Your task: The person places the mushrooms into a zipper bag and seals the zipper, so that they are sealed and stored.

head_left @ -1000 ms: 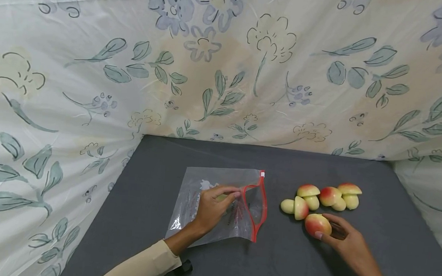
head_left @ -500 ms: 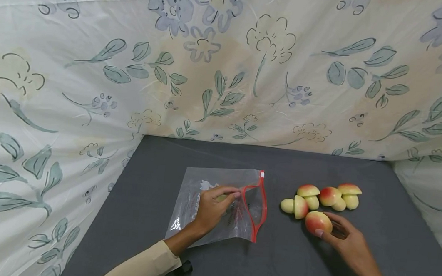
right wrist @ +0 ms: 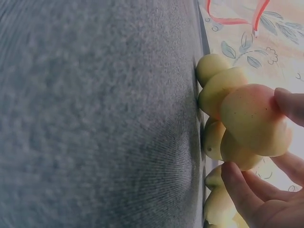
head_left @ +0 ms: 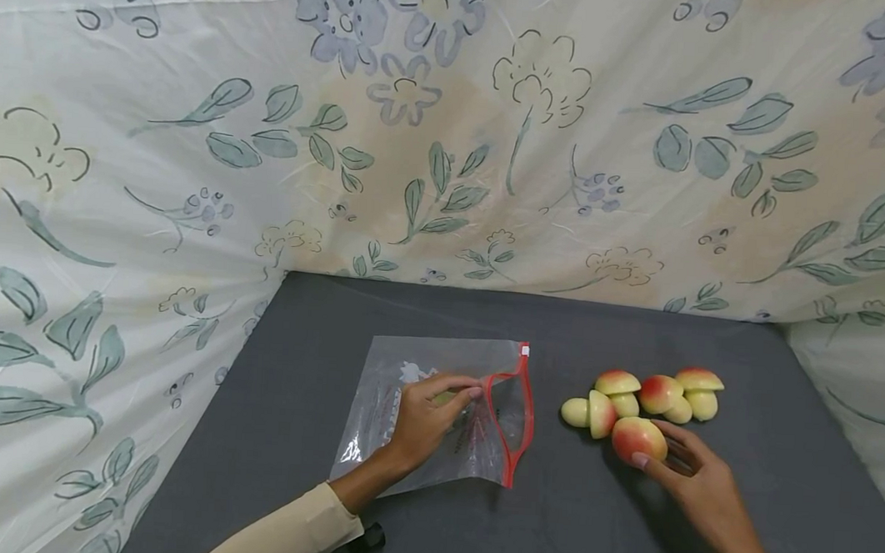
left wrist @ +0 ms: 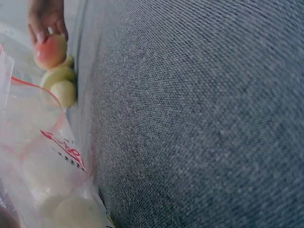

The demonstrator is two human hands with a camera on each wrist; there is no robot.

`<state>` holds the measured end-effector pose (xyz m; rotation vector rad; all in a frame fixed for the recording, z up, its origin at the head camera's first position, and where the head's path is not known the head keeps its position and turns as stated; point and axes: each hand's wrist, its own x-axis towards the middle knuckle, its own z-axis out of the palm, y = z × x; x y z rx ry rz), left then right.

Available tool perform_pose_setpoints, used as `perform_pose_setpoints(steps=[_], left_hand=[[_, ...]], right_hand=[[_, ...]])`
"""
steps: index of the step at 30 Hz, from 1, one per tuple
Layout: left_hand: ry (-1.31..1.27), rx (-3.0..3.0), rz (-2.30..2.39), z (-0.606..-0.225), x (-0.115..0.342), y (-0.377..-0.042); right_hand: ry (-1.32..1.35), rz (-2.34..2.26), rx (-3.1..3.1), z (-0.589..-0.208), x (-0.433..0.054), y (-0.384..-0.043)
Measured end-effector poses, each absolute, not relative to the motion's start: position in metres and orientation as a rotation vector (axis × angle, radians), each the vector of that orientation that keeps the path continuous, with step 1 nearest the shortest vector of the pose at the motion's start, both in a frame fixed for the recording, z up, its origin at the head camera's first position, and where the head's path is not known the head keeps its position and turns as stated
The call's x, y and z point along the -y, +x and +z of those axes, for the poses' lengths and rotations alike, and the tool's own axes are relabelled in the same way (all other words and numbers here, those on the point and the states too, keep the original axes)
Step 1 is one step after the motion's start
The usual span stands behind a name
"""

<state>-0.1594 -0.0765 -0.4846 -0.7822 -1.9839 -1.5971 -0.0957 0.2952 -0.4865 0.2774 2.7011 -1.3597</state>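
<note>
L hand [head_left: 423, 417] pinches clr bag [head_left: 470, 457], R hand [head_left: 696, 484] holds red/ylw mushroom [head_left: 639, 440]

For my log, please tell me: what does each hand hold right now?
Left hand: pinching the clear bag near its opening.
Right hand: holding a mushroom-shaped piece.

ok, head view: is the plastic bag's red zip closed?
No, the red zip gapes, its two sides bowed apart at the right edge of the plastic bag.

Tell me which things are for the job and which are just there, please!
Probably the job:
zip bag, pinched by the left hand
mushroom, held by the right hand
four more mushrooms nearby

Probably just around:
flowery cloth
dark table
</note>
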Motion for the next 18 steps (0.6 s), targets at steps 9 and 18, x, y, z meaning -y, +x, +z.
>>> perform_pose_setpoints(steps=[9, 18], left_hand=[[-0.769, 1.991, -1.591, -0.47, 0.075, -0.152], [-0.771, 1.99, -1.595, -0.468, 0.074, -0.151]], right_hand=[[0.27, -1.447, -2.775, -0.489, -0.289, -0.096], [0.235, -1.516, -2.792, -0.485, -0.282, -0.097]])
